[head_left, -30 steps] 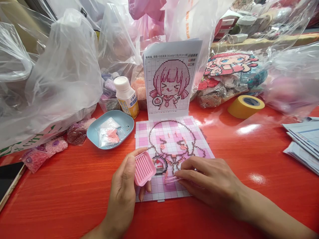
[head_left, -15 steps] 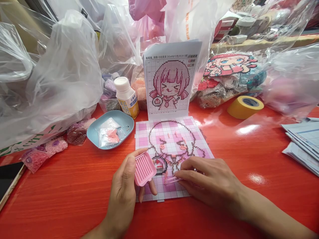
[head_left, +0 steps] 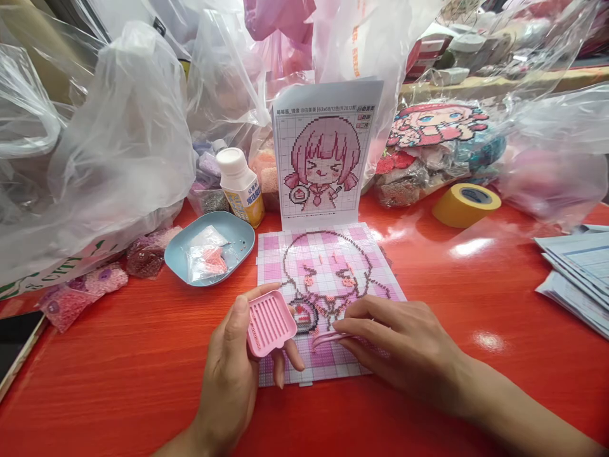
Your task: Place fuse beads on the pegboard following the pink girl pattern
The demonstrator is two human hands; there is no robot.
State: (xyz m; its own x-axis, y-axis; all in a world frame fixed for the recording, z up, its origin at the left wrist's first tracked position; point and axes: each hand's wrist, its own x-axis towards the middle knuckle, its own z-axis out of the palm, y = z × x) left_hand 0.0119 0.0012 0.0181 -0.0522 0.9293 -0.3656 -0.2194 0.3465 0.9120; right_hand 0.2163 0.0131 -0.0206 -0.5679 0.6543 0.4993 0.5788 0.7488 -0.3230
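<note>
My left hand holds a small pink ridged tray, with pinkish beads in its grooves, over the left edge of the pegboard. In my right hand are pink tweezers, their tips low over the board's lower middle. The pink-and-white checked pegboard carries a dark bead outline of a head and face, with orange-pink beads at the cheeks. A round dark-rimmed motif lies beside the tray. Behind the board stands a printed pattern sheet showing a pink-haired figure.
At the left, a blue dish holds a plastic bag of beads, near a white-capped bottle. Yellow tape and papers lie right. Plastic bags crowd the back. A dark device sits far left.
My left hand and the pink tray have shifted slightly left, and the tray is turned a little. The tweezers' tips have moved slightly left.
</note>
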